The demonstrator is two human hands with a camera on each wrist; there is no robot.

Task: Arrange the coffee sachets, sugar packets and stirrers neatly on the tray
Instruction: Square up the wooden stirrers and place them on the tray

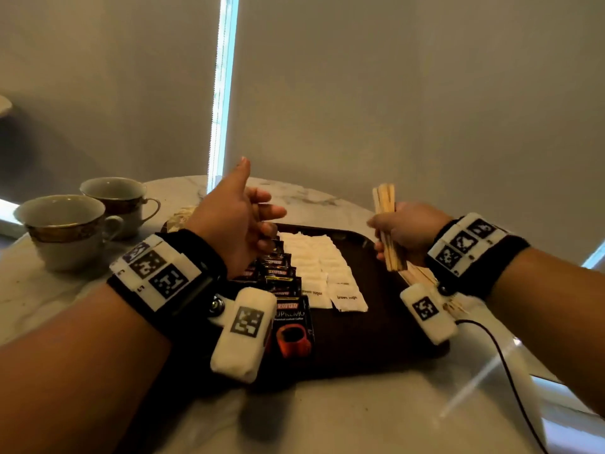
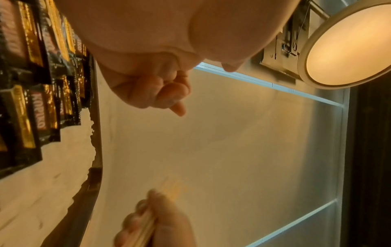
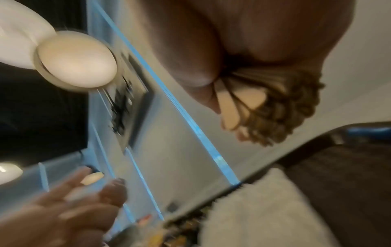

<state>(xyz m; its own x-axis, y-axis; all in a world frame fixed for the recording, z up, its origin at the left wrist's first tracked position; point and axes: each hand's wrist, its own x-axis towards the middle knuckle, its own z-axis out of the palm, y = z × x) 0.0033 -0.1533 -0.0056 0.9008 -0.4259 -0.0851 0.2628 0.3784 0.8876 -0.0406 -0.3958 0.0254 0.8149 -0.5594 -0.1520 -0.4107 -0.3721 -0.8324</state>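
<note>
A dark brown tray (image 1: 376, 329) lies on the marble table. Black coffee sachets (image 1: 281, 276) overlap in a column along its left side, with white sugar packets (image 1: 317, 260) in two columns beside them. My right hand (image 1: 393, 231) grips a bundle of wooden stirrers (image 1: 384, 198) upright above the tray's right part. The right wrist view shows the fingers wrapped round the stirrers (image 3: 230, 103). More stirrers (image 1: 419, 275) lie at the tray's right edge, partly hidden by my wrist. My left hand (image 1: 255, 204) hovers over the tray's far left, thumb up, fingers loosely curled (image 2: 160, 93), holding nothing.
Two gold-rimmed cups (image 1: 65, 224) (image 1: 114, 194) stand on the table to the left. A pale heap (image 1: 183, 214) lies behind my left hand, too hidden to tell what it is. A black cable (image 1: 504, 362) runs over the table at the right. Grey blinds rise just behind the table.
</note>
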